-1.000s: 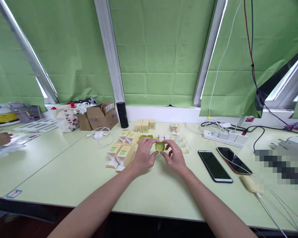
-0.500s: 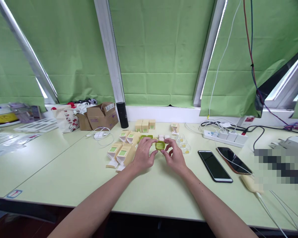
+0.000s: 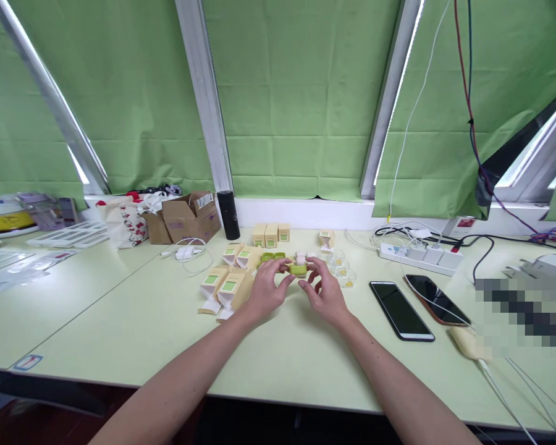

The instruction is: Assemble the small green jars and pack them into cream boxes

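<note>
1. The left hand (image 3: 267,289) and the right hand (image 3: 325,289) are pinching a small green box (image 3: 298,270) between them, one at each side, fingers curled.
2. The green box is over the middle of the tabletop (image 3: 301,352), with a pale pink piece (image 3: 300,256) just beyond it (too small to tell what it is).
3. Beside the left hand are open paper cartons (image 3: 228,286) with green labels; more green containers (image 3: 272,255) sit behind that hand.
4. A clear plastic tray (image 3: 346,272) lies beyond the right hand.
5. Farther right are two phones, one black with white ends (image 3: 401,311), one in a brown case (image 3: 438,300), near a white power strip (image 3: 421,259).
</note>
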The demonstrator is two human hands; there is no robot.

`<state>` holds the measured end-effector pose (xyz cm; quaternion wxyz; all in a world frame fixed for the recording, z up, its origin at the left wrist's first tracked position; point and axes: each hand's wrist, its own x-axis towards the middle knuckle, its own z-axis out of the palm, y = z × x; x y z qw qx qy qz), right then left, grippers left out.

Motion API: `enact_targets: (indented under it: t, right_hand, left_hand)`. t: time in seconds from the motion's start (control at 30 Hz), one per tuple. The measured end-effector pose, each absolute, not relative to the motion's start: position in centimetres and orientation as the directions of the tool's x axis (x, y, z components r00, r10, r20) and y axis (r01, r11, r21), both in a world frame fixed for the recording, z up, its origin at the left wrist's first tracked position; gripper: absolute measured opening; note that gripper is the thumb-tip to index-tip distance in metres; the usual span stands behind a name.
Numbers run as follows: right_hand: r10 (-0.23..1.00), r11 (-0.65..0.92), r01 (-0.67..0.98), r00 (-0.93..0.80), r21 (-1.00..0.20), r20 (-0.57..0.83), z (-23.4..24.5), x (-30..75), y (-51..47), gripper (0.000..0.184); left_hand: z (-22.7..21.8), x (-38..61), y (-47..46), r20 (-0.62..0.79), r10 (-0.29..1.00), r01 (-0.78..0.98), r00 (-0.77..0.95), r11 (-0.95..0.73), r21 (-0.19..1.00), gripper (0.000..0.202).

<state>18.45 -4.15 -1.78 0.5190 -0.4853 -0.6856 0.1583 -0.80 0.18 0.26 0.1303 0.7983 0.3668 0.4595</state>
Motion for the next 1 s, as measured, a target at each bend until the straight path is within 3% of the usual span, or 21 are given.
enact_targets:
  t: [0.6, 1.0]
  right_hand:
    - [0.784, 0.532, 0.550, -0.034, -0.643, 0.620, -2.7, 18.6, -3.4, 0.052]
    - [0.813, 0.511, 0.540, -0.048, -0.669, 0.581, -2.4, 18.5, -3.5, 0.046]
  left_hand:
    - [0.5, -0.5, 0.5, 0.610, 0.737, 0.473, 0.290, -0.665, 0.578, 0.019]
    - [0.3, -0.9, 0.9, 0.662, 0.679, 0.494, 0.317, -0.714, 0.496, 0.026]
